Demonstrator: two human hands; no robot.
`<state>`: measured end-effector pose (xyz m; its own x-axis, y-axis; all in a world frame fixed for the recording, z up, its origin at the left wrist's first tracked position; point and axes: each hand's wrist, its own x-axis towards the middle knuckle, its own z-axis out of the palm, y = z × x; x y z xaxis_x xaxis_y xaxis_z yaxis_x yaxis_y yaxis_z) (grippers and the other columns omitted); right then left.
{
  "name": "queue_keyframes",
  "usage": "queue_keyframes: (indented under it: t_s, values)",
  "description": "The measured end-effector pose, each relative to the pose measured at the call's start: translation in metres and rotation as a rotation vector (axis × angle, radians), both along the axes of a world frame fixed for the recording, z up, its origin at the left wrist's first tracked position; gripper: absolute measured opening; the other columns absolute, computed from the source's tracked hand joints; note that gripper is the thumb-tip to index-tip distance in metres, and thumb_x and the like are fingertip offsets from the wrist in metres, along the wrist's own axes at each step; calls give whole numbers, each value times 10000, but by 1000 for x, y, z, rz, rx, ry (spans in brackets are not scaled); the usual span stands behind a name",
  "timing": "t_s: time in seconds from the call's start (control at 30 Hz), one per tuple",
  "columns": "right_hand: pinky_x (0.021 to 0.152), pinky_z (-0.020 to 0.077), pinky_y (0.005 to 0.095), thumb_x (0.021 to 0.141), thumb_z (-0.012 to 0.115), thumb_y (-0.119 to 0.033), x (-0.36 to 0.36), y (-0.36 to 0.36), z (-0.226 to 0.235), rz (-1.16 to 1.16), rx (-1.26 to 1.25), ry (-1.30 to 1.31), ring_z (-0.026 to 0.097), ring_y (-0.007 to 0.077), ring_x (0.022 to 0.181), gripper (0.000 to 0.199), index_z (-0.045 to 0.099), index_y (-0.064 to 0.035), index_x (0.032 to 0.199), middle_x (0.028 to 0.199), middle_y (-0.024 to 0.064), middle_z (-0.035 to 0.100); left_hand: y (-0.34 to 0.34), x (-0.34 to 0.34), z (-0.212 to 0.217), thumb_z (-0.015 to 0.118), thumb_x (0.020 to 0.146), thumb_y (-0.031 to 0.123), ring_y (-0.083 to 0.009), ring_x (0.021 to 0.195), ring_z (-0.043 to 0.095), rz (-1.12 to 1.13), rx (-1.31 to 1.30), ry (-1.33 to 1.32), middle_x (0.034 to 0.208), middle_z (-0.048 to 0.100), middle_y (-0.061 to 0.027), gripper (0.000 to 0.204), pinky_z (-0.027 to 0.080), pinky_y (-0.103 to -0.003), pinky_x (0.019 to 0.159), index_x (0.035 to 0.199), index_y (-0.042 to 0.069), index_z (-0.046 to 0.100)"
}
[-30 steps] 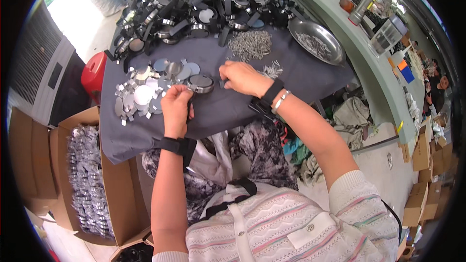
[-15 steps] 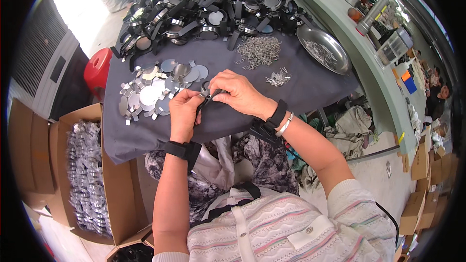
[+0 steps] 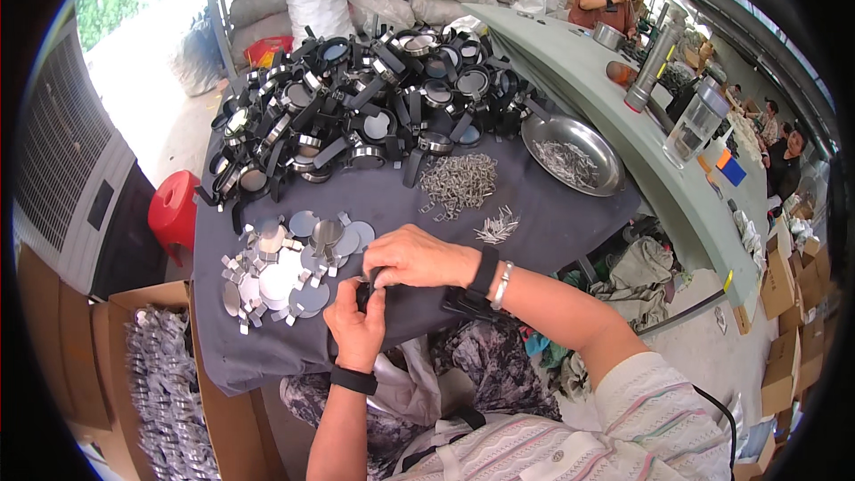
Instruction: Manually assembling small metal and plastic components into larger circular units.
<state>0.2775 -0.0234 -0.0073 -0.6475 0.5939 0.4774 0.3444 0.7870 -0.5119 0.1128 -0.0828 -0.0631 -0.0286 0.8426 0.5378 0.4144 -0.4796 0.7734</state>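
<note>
Both my hands meet over the front of the table, fingers closed on a dark watch strap [image 3: 363, 296]. My left hand [image 3: 355, 331] grips it from below. From above and the right, my right hand [image 3: 419, 256] pinches its upper end, and the fingers cover most of it. Left of the hands lie loose round metal discs with tabs [image 3: 280, 274]. Farther off are a heap of small metal buckles [image 3: 459, 185] and a little pile of thin pins [image 3: 499, 227]. A big mound of black-strapped watches [image 3: 374, 120] fills the far side of the table.
A steel dish [image 3: 613, 180] with small metal parts sits at the right of the dark tablecloth [image 3: 223, 356]. A red stool [image 3: 175, 209] and a cardboard box [image 3: 223, 401] of wrapped pieces flank the left. Beyond a green-grey bench [image 3: 614, 80], a person [image 3: 588, 4] works.
The view has tilted up, showing stacked sacks behind the mound. My hands have drawn closer together around the strap, my right hand now bent over it and hiding more of it.
</note>
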Motion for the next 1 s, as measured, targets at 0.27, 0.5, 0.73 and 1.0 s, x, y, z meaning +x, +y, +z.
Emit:
queue_keyframes:
  t_s: [0.27,0.5,0.73,1.0]
  values:
    - [603,455,392,702,673,-124,-6,-8,1,-42,-3,-139,601,293,688,154,599,-46,812,718,91,601,0,-6,-14,716,745,100,-129,586,460,-58,-84,-59,624,517,-61,255,411,-298,544,856,-22,522]
    - [606,476,349,712,682,-145,4,-19,-14,-119,-42,49,619,278,674,166,613,-54,833,716,103,608,2,-6,-10,716,735,156,-218,628,578,-12,-110,-6,691,597,-135,264,458,-341,597,895,-3,579]
    - [605,493,284,742,700,-112,2,-11,-12,-174,-127,78,654,183,684,154,641,-55,872,732,55,655,13,-12,-1,538,866,77,-44,449,428,-275,-479,-565,626,519,8,75,333,-189,403,890,22,583]
    - [591,503,281,741,700,-85,3,-8,-4,-82,-155,-42,658,170,646,148,627,-25,855,726,66,656,20,-17,11,567,830,22,-79,425,471,-294,-675,-671,616,538,-17,65,346,-223,348,770,39,547]
